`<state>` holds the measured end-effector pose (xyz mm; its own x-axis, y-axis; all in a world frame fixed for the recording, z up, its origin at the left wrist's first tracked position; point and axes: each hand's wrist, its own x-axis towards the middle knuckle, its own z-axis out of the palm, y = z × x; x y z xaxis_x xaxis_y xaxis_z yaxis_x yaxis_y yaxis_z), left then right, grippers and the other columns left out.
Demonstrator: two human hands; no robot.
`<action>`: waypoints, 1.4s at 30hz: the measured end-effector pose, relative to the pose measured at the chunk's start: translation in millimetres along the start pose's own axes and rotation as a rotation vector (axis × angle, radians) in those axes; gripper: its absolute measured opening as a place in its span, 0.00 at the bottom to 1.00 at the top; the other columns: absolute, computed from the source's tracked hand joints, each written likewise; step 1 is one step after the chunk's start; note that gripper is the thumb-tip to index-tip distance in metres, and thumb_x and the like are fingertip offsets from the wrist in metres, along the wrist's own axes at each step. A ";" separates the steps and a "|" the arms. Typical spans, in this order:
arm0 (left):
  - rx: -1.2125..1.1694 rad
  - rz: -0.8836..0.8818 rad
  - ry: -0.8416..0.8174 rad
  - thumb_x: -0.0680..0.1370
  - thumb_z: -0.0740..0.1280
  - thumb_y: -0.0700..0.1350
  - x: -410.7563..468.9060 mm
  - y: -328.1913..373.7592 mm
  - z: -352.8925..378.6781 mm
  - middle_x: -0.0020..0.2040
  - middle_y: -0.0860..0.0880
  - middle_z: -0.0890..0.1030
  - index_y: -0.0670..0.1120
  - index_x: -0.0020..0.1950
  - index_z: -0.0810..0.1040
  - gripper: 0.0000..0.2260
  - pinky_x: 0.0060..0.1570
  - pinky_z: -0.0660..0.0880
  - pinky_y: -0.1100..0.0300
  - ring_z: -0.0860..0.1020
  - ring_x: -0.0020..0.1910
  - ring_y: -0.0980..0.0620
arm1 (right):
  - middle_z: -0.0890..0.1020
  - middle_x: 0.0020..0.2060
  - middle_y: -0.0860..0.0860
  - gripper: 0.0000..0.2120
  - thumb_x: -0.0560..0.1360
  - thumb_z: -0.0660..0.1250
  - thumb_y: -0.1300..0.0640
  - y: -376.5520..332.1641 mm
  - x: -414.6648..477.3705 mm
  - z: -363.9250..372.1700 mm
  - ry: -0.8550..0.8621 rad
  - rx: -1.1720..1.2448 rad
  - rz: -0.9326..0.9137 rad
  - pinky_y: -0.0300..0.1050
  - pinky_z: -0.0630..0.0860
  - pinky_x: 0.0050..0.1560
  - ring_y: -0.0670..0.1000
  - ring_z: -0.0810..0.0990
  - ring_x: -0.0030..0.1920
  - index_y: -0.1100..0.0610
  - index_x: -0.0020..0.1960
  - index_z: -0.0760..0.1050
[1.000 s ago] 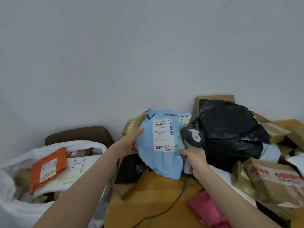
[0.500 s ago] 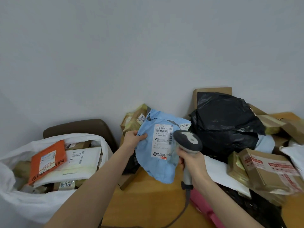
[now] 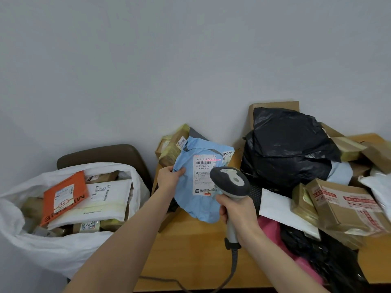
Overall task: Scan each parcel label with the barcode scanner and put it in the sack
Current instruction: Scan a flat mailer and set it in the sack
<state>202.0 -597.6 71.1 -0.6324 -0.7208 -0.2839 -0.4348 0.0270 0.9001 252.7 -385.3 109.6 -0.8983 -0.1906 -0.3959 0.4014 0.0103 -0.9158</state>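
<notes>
Pale blue plastic mailer parcel (image 3: 187,197) is held upright above the back of a light wooden table (image 3: 190,250), its white shipping label (image 3: 203,176) facing the camera. The person's left hand (image 3: 169,179) pinches the parcel's left edge, the thumb curled over the front of the crumpled film and the fingers hidden behind it. The right hand (image 3: 238,215) is wrapped round the grey handle of a corded dark grey and white barcode scanner (image 3: 230,181). The scanner's head sits just in front of the label's lower right corner, and the hand overlaps the parcel's lower right part. A thin red scan line (image 3: 211,159) crosses the top of the label, over the printed number and just above the barcode. That line does not show half a second ago, though parcel, scanner and both hands hold much the same places as then. To the left, a white plastic sack (image 3: 63,250) stands open, well apart from the parcel, with a flat orange parcel (image 3: 63,197) and white mailers lying in it. On the right of the table a crumpled black plastic bag (image 3: 285,149) and taped brown cardboard boxes (image 3: 347,206) are piled.
</notes>
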 end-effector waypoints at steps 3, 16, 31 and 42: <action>0.007 -0.010 0.023 0.74 0.73 0.46 0.8 -3.0 1.3 0.42 0.52 0.76 0.43 0.55 0.80 0.12 0.50 0.75 0.54 0.76 0.48 0.50 | 0.75 0.23 0.55 0.13 0.71 0.69 0.65 -0.3 -2.3 0.7 -0.006 -0.001 0.009 0.41 0.67 0.27 0.48 0.69 0.21 0.61 0.28 0.74; -0.040 -0.023 0.056 0.74 0.73 0.45 -2.7 -4.9 4.7 0.45 0.50 0.78 0.44 0.52 0.79 0.09 0.53 0.76 0.52 0.77 0.50 0.48 | 0.74 0.24 0.54 0.11 0.72 0.68 0.66 -1.3 -12.2 -3.2 -0.031 0.029 0.033 0.39 0.66 0.23 0.46 0.67 0.20 0.61 0.31 0.75; -0.075 -0.020 0.074 0.74 0.72 0.45 -11.0 -9.4 5.5 0.43 0.52 0.77 0.42 0.56 0.80 0.12 0.47 0.73 0.55 0.76 0.46 0.51 | 0.79 0.25 0.53 0.06 0.74 0.70 0.61 -0.3 -15.0 -10.3 -0.065 -0.003 -0.011 0.39 0.68 0.25 0.47 0.70 0.20 0.62 0.39 0.78; -0.091 -0.050 0.050 0.74 0.73 0.46 -7.3 -11.6 8.4 0.48 0.48 0.79 0.43 0.53 0.79 0.12 0.52 0.77 0.52 0.78 0.48 0.48 | 0.77 0.23 0.54 0.08 0.72 0.69 0.64 -1.5 -13.8 -13.3 -0.066 0.017 0.047 0.41 0.67 0.26 0.48 0.70 0.21 0.61 0.34 0.77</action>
<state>206.2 -586.8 60.0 -0.5777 -0.7531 -0.3149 -0.4037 -0.0717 0.9121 262.1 -369.7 115.6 -0.8650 -0.2547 -0.4322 0.4461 0.0037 -0.8950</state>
